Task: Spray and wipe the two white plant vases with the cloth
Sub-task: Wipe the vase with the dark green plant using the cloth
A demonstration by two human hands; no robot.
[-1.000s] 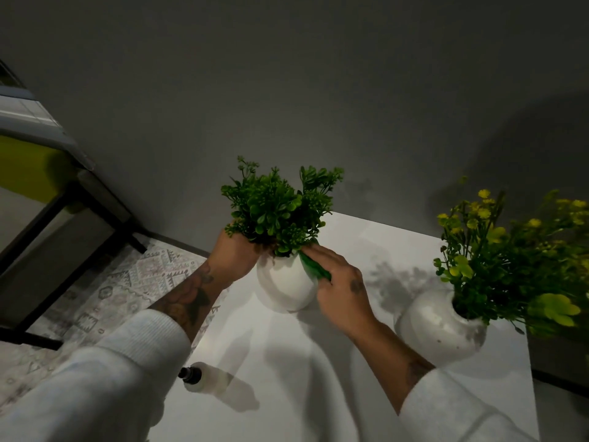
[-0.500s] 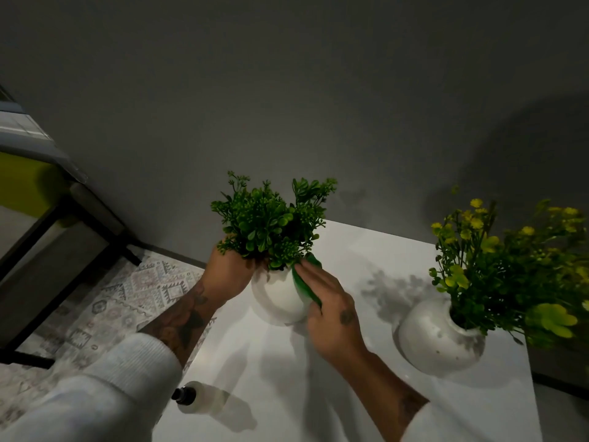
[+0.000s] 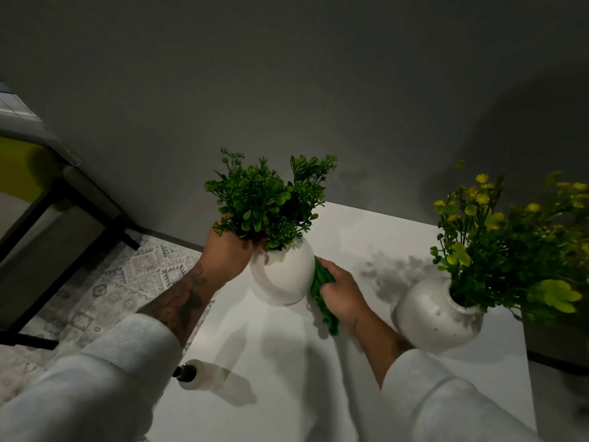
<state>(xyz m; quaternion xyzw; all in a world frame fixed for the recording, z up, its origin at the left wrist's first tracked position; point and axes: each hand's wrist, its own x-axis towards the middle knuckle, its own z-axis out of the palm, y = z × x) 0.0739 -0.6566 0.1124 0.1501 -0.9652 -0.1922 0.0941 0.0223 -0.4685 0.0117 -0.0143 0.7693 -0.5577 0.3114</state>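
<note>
Wiping the right flank of the round white vase [image 3: 283,275] with a green cloth [image 3: 322,298] bunched in the right hand [image 3: 342,290].

The vase is tilted, its base raised toward the camera above the white tabletop [image 3: 287,393]; the left hand [image 3: 228,255] is closed around its neck, under the dark green foliage [image 3: 267,202]. The right hand's fingers are curled tight on the cloth, which presses against the vase wall. The second white vase [image 3: 436,314], holding yellow-flowered stems [image 3: 497,224], stands apart to the right on the same tabletop. A spray bottle [image 3: 194,374] stands near the table's left edge.
</note>
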